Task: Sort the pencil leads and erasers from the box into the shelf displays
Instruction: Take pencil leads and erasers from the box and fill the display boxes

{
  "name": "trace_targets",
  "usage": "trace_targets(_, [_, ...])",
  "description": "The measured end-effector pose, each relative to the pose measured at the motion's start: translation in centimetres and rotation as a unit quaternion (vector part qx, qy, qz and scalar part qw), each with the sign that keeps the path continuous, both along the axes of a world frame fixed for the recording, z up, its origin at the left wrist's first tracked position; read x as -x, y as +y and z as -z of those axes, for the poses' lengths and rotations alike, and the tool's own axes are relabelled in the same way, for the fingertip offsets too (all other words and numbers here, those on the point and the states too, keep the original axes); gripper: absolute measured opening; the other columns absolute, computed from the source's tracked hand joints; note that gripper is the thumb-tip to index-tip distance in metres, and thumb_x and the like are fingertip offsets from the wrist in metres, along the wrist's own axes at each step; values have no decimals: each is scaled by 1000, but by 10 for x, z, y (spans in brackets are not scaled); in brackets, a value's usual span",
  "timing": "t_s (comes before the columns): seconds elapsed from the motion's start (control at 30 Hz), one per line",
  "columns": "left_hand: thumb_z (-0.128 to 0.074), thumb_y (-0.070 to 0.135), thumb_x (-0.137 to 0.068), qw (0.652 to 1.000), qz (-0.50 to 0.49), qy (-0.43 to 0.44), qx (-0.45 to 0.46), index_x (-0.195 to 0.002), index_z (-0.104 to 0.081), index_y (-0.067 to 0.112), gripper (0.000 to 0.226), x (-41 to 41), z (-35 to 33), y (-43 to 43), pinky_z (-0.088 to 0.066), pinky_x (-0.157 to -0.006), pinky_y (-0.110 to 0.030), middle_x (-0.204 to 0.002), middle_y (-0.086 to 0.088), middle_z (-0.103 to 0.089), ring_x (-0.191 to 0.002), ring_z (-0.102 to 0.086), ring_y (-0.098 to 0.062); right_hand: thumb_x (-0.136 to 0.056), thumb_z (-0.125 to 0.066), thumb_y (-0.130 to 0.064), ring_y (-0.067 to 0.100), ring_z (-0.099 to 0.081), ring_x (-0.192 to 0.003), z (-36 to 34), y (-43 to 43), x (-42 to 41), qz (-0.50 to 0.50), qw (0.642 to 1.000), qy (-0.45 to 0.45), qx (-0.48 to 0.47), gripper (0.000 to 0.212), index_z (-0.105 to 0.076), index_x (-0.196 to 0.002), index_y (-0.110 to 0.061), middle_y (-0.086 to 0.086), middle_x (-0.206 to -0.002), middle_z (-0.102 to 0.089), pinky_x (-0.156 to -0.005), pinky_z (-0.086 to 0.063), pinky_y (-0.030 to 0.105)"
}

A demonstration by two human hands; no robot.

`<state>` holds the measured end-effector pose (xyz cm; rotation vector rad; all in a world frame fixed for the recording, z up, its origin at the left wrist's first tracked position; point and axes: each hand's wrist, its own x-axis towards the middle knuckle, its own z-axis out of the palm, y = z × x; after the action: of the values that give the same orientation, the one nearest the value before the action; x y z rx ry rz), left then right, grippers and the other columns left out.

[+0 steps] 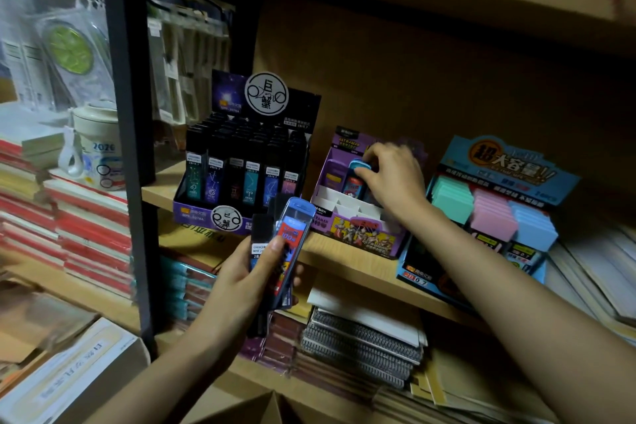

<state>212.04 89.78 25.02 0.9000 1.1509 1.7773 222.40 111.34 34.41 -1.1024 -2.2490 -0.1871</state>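
Observation:
My left hand [251, 277] grips a bundle of pencil-lead cases [287, 244] in front of the shelf: a blue one with a red label on top, black ones behind it. My right hand [392, 172] reaches into the purple display box [361, 234] on the shelf and pinches the top of a blue lead case [356, 179] standing in a rear slot. Several white front slots of that box are bare. To its left stands a black display [241, 165] packed with dark lead cases. To its right a blue display [495, 206] holds green, pink and blue cases.
The wooden shelf board [344, 262] carries the three displays. Spiral notebooks [361, 341] are stacked on the shelf below. A black upright post [132, 148] divides off stacked red-edged books [86, 227] and a white mug [96, 144]. A cardboard box flap [272, 410] shows at the bottom edge.

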Motion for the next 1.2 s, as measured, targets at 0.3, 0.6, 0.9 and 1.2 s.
trace_targets(0.3, [-52,40,-81,1000,5,12,-3,-108,-57,20,35,1,3,-1,-53,-55,-21,-85,-7,-73,-71,-69,-14,-86,-66,-24,12,-57,-85,-48,-17,-28,-82,984,160,19,15,-67,-98,-14,1,-94,-65,-65,-42,10])
trace_targets(0.6, [-52,40,-79,1000,7,15,2,-107,-58,21,34,-2,7,0,-53,-54,-21,-85,-7,-73,-71,-70,-14,-85,-66,-22,13,-52,-79,-35,-22,-51,-110,990,86,-11,10,-65,-94,-17,5,-89,-61,-67,-32,20])
trace_targets(0.9, [-55,43,-76,1000,1,17,11,-104,-58,23,35,-3,5,-3,-53,-55,-21,-85,-5,-73,-71,-70,-14,-84,-65,-33,26,-45,-103,0,0,-39,-12,994,-64,-88,22,-66,-97,-15,6,-102,-61,-80,-31,34])
trace_targets(1.2, [-63,35,-71,999,-34,-17,18,-98,-59,20,31,-6,-2,-1,-53,-46,-24,-74,2,-72,-56,-65,-14,-90,-53,-43,6,-51,-76,-1,-78,-27,-186,967,61,164,24,-60,-84,-21,-5,-82,-57,-66,-37,23])
